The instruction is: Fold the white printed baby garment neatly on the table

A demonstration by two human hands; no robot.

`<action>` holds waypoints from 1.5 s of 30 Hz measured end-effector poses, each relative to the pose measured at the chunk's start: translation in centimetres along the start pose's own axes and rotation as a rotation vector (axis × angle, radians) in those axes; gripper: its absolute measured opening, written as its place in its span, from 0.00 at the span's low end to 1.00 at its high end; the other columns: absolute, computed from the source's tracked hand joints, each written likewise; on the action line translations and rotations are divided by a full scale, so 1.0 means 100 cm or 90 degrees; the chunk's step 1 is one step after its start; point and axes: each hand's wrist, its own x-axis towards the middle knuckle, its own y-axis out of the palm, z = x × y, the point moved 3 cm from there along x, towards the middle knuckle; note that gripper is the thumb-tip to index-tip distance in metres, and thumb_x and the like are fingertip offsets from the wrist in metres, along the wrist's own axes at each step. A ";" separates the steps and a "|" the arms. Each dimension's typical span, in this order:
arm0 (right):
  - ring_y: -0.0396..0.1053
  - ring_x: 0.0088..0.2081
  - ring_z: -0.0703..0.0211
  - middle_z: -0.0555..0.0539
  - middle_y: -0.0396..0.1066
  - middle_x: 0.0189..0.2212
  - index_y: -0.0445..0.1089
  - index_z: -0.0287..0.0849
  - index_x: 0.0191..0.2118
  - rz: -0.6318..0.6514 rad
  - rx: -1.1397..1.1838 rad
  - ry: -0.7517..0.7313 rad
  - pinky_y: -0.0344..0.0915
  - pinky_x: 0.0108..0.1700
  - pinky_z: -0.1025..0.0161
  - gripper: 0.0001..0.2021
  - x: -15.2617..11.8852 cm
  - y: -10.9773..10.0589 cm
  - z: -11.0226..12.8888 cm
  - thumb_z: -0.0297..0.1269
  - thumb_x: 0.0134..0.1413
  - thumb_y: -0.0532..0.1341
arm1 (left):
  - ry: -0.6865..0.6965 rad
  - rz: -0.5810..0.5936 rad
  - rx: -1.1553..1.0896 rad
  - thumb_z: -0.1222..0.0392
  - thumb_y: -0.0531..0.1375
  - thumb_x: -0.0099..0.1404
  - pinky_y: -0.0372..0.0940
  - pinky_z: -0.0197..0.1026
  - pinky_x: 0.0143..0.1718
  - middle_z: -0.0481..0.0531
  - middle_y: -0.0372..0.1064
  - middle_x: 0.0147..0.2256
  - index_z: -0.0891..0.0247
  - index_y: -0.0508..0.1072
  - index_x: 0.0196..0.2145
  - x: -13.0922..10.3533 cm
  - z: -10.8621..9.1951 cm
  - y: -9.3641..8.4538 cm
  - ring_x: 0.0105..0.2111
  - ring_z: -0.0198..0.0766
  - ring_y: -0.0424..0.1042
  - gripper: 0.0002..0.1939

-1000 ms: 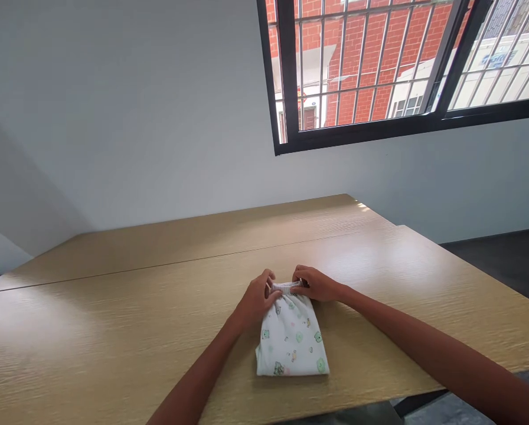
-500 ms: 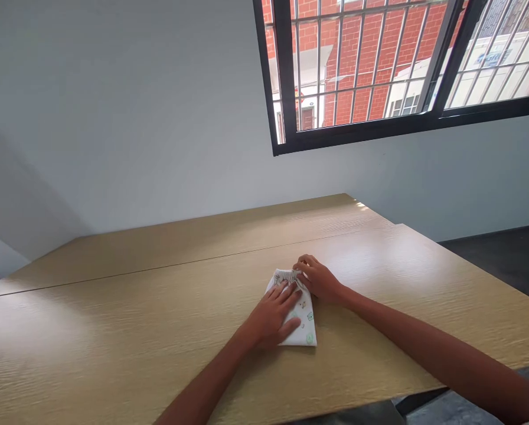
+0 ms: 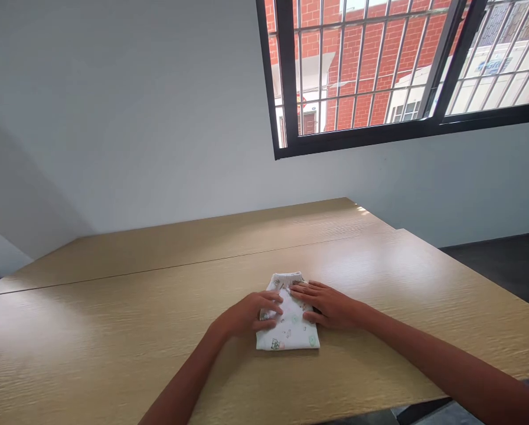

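Note:
A white folded cloth with small green and brown prints and a gathered top edge lies flat on the wooden table. My left hand rests at the cloth's left side, its fingers apart and reaching onto it. On the right side, my right hand lies with its fingers spread over the upper right part of the cloth. Neither hand is gripping it.
The light wooden table spans the view, with a seam across its far part. Behind it stand a pale wall and a barred window with a black frame.
My left hand has slid left to the cloth's edge, showing more of its middle. My right hand has moved from the top edge down and flattened onto the cloth.

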 end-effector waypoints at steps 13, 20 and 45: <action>0.57 0.61 0.46 0.39 0.59 0.61 0.62 0.45 0.60 -0.053 -0.064 0.080 0.50 0.61 0.42 0.20 0.001 -0.005 -0.019 0.42 0.65 0.53 | 0.103 -0.022 0.138 0.66 0.61 0.55 0.63 0.48 0.52 0.54 0.73 0.46 0.56 0.76 0.42 0.012 -0.036 0.029 0.46 0.48 0.71 0.16; 0.61 0.58 0.45 0.39 0.67 0.55 0.64 0.43 0.58 -0.077 -0.008 -0.013 0.45 0.64 0.45 0.28 0.001 -0.017 0.006 0.53 0.56 0.61 | 0.143 -0.130 0.194 0.73 0.52 0.50 0.66 0.43 0.38 0.54 0.75 0.35 0.61 0.75 0.35 0.012 -0.035 0.025 0.34 0.43 0.72 0.17; 0.65 0.31 0.59 0.47 0.70 0.30 0.71 0.39 0.35 -0.206 0.391 0.261 0.60 0.30 0.65 0.15 0.012 -0.003 -0.025 0.47 0.56 0.58 | -0.133 -0.235 -0.444 0.50 0.64 0.59 0.67 0.36 0.32 0.52 0.68 0.41 0.62 0.67 0.47 0.018 0.022 0.017 0.35 0.38 0.71 0.22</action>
